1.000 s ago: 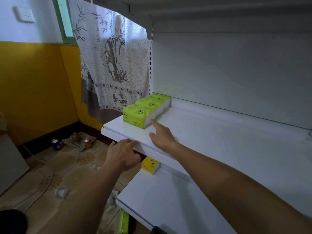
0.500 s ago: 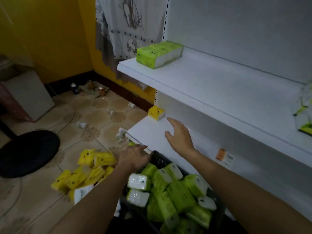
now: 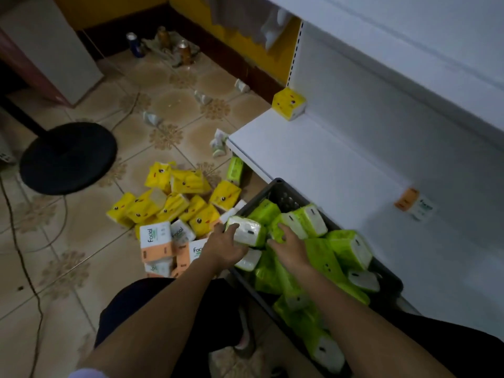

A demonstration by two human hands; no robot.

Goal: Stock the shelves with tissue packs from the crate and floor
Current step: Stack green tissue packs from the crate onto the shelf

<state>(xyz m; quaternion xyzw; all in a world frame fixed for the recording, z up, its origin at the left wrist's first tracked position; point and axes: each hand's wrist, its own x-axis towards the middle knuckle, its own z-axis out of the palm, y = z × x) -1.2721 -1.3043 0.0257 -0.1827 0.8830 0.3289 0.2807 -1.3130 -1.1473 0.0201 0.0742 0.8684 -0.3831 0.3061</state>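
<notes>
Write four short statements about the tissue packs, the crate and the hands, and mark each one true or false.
1. The crate holds green packs. True.
2. The yellow packs lie inside the crate. False: the yellow packs lie in a pile on the floor, beside the crate.
3. A single yellow pack stands on the lower shelf. True.
4. Both hands rest flat on the lower shelf. False: the left hand grips a green pack at the crate, and the right hand reaches among the green packs in it.
</notes>
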